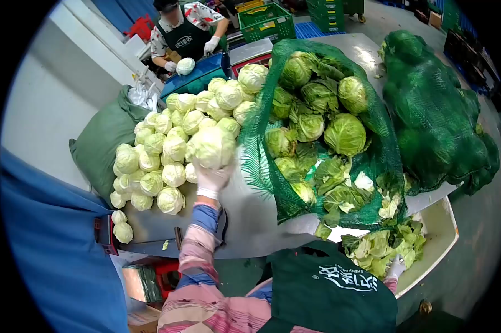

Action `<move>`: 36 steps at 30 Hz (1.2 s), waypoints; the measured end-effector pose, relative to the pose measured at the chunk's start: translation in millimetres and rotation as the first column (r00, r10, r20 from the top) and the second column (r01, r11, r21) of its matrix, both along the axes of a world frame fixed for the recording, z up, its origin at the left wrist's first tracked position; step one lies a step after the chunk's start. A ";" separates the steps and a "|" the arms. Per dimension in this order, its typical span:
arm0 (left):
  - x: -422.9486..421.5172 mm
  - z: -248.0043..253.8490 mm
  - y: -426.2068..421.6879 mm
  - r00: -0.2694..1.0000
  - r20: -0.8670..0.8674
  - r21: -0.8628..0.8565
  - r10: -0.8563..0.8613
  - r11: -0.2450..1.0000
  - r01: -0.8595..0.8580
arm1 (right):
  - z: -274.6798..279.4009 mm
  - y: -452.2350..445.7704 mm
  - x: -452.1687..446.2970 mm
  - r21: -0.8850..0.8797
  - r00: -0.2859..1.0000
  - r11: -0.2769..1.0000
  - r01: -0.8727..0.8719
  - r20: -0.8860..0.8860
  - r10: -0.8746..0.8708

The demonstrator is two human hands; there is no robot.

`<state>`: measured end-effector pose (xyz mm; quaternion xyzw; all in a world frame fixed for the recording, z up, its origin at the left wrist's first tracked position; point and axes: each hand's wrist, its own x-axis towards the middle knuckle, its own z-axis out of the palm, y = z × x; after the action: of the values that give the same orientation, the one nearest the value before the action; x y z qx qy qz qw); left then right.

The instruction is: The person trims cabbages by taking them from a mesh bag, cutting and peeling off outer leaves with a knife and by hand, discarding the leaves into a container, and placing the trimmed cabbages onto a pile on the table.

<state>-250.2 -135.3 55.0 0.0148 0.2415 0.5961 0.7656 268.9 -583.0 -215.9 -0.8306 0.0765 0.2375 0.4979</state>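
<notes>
My left hand [212, 178], in a white glove, grips a pale green trimmed cabbage [211, 146] from below, holding it up before a pile of similar cabbages [174, 147]. My right hand [395, 268], also gloved, is low on the right at the loose green leaves [380, 248]. Its fingers look closed; what they hold, if anything, cannot be made out. Between the hands lies an opened green mesh sack [397, 188], with untrimmed cabbages [344, 135] and torn leaves inside.
A full green mesh sack [430, 111] is on the right. Leaves fill a white bin [441, 236] below the metal table [245, 219]. Across the table a co-worker [186, 39] handles a cabbage [185, 66] beside a blue box [197, 75]. A green bag [103, 139] leans at the left.
</notes>
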 end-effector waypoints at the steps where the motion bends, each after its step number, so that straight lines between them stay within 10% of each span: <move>1: -22.8 -3.7 18.3 0.990 -0.139 0.077 0.019 0.997 -0.008 | 9.2 3.2 -4.1 0.011 1.000 1.000 -0.009 -0.018 0.009; 3: -68.0 -11.2 55.8 0.906 -0.410 0.209 0.101 0.978 -0.014 | 4.4 9.2 -0.1 -0.014 1.000 1.000 -0.025 -0.001 0.024; 13: -119.1 -24.7 178.0 0.914 -0.185 -0.280 0.361 0.872 -0.401 | 66.9 77.9 -39.8 0.081 0.958 0.975 -0.206 0.220 0.184; 16: -121.2 -67.3 227.1 0.862 -0.288 0.145 0.418 0.908 -0.392 | 95.4 98.6 -66.5 0.137 0.948 0.958 -0.251 0.237 0.215; 19: -9.1 22.1 211.0 0.974 -0.067 0.167 0.216 0.965 -0.203 | 114.4 111.0 -90.9 -0.037 0.869 0.917 -0.397 0.305 0.389; 21: 80.2 60.4 172.1 0.972 -0.223 0.440 -0.074 0.882 0.168 | 120.7 120.0 -103.4 -0.104 0.832 0.873 -0.476 0.267 0.486; 23: 156.6 78.1 127.0 0.638 -0.766 0.542 -0.080 0.452 0.708 | 122.4 126.6 -115.6 -0.113 0.836 0.863 -0.492 0.214 0.505; 24: 184.1 79.9 109.3 0.585 -0.694 0.410 -0.420 0.437 0.801 | 114.1 127.3 -117.7 -0.149 0.801 0.848 -0.509 0.278 0.530; 26: 219.6 52.0 89.6 0.099 -0.943 0.047 -0.318 0.166 0.985 | 123.1 130.2 -126.7 -0.192 0.769 0.827 -0.529 0.304 0.562; 28: 222.2 -3.4 80.7 -0.224 -0.963 -0.237 0.150 -0.072 0.969 | 119.7 120.7 -126.0 -0.178 0.752 0.809 -0.560 0.301 0.587; 31: 196.2 -50.8 48.5 -0.507 -0.862 -0.507 0.010 0.012 0.862 | 129.5 107.5 -127.4 -0.123 0.780 0.813 -0.569 0.235 0.581; 36: 135.4 -64.8 -7.0 -0.228 -0.957 -0.095 0.177 0.553 0.828 | 90.2 91.5 -122.7 -0.106 0.797 0.826 -0.553 0.222 0.562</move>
<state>-114.8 -142.3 -9.8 0.7798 0.4586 0.1368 0.4037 146.2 -491.5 -125.7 -0.8477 -0.2286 0.2681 0.3965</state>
